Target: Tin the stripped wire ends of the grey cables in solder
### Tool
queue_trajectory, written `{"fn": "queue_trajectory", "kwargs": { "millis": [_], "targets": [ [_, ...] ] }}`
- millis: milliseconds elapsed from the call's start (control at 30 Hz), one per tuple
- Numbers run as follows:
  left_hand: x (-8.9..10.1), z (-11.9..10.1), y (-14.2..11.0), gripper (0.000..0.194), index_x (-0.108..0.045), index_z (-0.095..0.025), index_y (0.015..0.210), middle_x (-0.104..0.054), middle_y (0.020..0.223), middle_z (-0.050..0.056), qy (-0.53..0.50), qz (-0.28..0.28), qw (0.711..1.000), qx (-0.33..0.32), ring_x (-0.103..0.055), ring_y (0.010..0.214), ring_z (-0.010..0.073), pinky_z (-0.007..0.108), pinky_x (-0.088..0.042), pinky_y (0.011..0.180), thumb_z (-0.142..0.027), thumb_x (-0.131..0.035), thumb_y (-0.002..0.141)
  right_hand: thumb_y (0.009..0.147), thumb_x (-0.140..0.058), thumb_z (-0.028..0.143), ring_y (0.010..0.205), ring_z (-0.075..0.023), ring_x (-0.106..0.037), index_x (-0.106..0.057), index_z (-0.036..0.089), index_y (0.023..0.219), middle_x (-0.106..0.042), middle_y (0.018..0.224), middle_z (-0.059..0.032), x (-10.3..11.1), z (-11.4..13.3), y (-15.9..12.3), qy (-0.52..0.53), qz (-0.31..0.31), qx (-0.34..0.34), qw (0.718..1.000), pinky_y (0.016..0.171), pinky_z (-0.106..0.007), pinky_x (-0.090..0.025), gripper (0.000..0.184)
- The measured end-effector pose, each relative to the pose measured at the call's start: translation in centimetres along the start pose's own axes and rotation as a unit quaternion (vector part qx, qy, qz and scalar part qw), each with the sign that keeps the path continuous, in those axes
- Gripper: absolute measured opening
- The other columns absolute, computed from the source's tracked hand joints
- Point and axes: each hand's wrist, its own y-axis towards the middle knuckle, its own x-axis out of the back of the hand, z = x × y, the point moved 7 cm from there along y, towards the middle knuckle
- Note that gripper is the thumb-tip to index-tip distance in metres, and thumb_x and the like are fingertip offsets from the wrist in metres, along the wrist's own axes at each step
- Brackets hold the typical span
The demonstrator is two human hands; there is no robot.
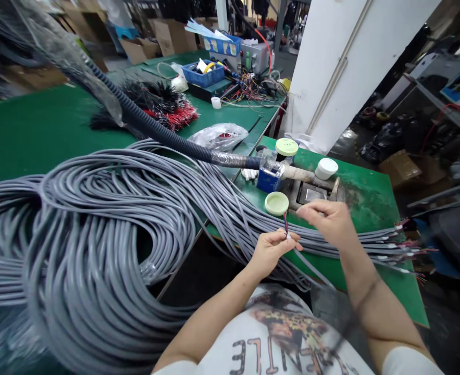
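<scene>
My left hand (271,251) pinches a grey cable (310,266) close to its stripped end. Thin dark and reddish wires (286,223) stick up from between the fingertips. They stand just in front of a shallow pale green dish (276,203). To the right, my right hand (329,221) is raised with thumb and fingers pressed together, apart from the cable. Whatever it may hold is too small to make out. Beyond this hand sits a small metal pot-like device (311,194) on the stained bench, under the end of a hose.
Big coils of grey cable (97,208) cover the left, their stripped ends (403,250) lying at right. A dark corrugated hose (155,125) crosses overhead to a blue box (268,179). A white-lidded jar (326,168), green-lidded jar (286,148) and white pillar (331,67) stand behind.
</scene>
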Motion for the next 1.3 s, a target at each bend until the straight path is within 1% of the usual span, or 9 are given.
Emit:
{"fn": "queue_trajectory", "kwargs": {
  "millis": [100,200,400,533,667,767,967,1133,1300],
  "targets": [
    [-0.2,-0.1,0.1,0.024,-0.077,-0.015,0.077,-0.070,0.073,0.006,0.002,0.014,1.000,-0.009,-0.061,0.073,0.0174,0.032,-0.047,0.078,-0.039,-0.073,0.075,0.079,-0.067,0.035,0.059,-0.0134,-0.055,-0.070,0.018,0.067,-0.064,0.065,-0.0016,-2.1,0.5,-0.5,-0.031,0.069,0.016,0.997,0.057,-0.027,-0.042,0.020],
    [-0.4,-0.3,0.2,0.026,-0.077,-0.015,0.072,-0.068,0.073,0.006,0.006,0.024,1.000,-0.013,-0.060,0.075,0.0183,0.032,-0.047,0.079,-0.040,-0.072,0.075,0.081,-0.064,0.030,0.059,-0.0139,-0.055,-0.065,0.019,0.060,-0.060,0.056,-0.0006,-2.8,1.0,-1.0,-0.029,0.042,0.034,0.998,0.061,-0.028,-0.043,0.024],
    [0.3,0.5,0.2,0.027,-0.076,-0.014,0.071,-0.070,0.074,0.006,-0.040,-0.004,0.999,-0.006,-0.060,0.075,0.0179,0.031,-0.045,0.078,-0.041,-0.074,0.073,0.080,-0.066,0.028,0.056,-0.0136,-0.055,-0.068,0.019,0.062,-0.061,0.059,-0.0003,-2.8,-0.7,-1.6,0.106,-0.003,-0.009,0.994,0.055,-0.028,-0.043,0.020],
    [0.3,1.0,0.3,0.032,-0.075,-0.013,0.076,-0.069,0.067,0.005,-0.111,-0.010,0.993,0.029,-0.060,0.071,0.0172,0.031,-0.044,0.081,-0.044,-0.078,0.068,0.081,-0.065,0.031,0.064,-0.0160,-0.059,-0.071,0.020,0.070,-0.065,0.067,-0.0017,-2.7,-2.1,-1.9,0.106,-0.007,-0.010,0.994,0.060,-0.030,-0.045,0.017],
    [0.5,1.2,0.4,0.038,-0.075,-0.013,0.084,-0.067,0.064,0.005,-0.163,-0.021,0.984,0.064,-0.059,0.067,0.0157,0.029,-0.043,0.077,-0.045,-0.080,0.065,0.084,-0.063,0.029,0.078,-0.0185,-0.062,-0.073,0.022,0.087,-0.069,0.082,-0.0037,-1.6,-2.3,-2.5,0.067,-0.028,0.051,0.996,0.073,-0.033,-0.048,0.012],
    [0.3,1.2,0.5,0.037,-0.074,-0.013,0.085,-0.066,0.063,0.004,-0.178,0.001,0.981,0.072,-0.058,0.066,0.0144,0.028,-0.043,0.075,-0.045,-0.079,0.067,0.084,-0.063,0.025,0.084,-0.0184,-0.062,-0.072,0.023,0.091,-0.068,0.087,-0.0044,-1.3,-1.9,-2.6,0.054,-0.015,0.090,0.994,0.079,-0.034,-0.048,0.012],
    [-0.7,1.2,0.3,0.037,-0.074,-0.012,0.076,-0.065,0.061,0.005,-0.154,0.041,0.985,0.072,-0.057,0.067,0.0161,0.030,-0.042,0.075,-0.048,-0.079,0.066,0.079,-0.067,0.031,0.076,-0.0168,-0.062,-0.071,0.020,0.078,-0.067,0.081,-0.0036,-3.1,-1.3,-0.7,0.062,0.056,0.005,0.996,0.070,-0.030,-0.049,0.012],
    [-0.6,1.0,0.2,0.039,-0.074,-0.013,0.075,-0.064,0.061,0.006,-0.132,0.037,0.988,0.067,-0.058,0.071,0.0185,0.032,-0.042,0.077,-0.050,-0.079,0.064,0.077,-0.066,0.026,0.066,-0.0145,-0.057,-0.063,0.018,0.065,-0.062,0.070,-0.0012,-3.5,-0.7,-0.2,0.070,0.005,0.013,0.997,0.064,-0.028,-0.045,0.014],
    [-0.2,1.3,0.4,0.035,-0.072,-0.013,0.069,-0.064,0.065,0.006,-0.159,0.022,0.984,0.078,-0.056,0.068,0.0160,0.029,-0.042,0.072,-0.048,-0.078,0.067,0.080,-0.065,0.025,0.068,-0.0156,-0.057,-0.063,0.021,0.068,-0.061,0.070,-0.0008,-2.9,-1.2,-1.3,0.078,-0.047,0.044,0.995,0.066,-0.030,-0.046,0.013]
  ]
}}
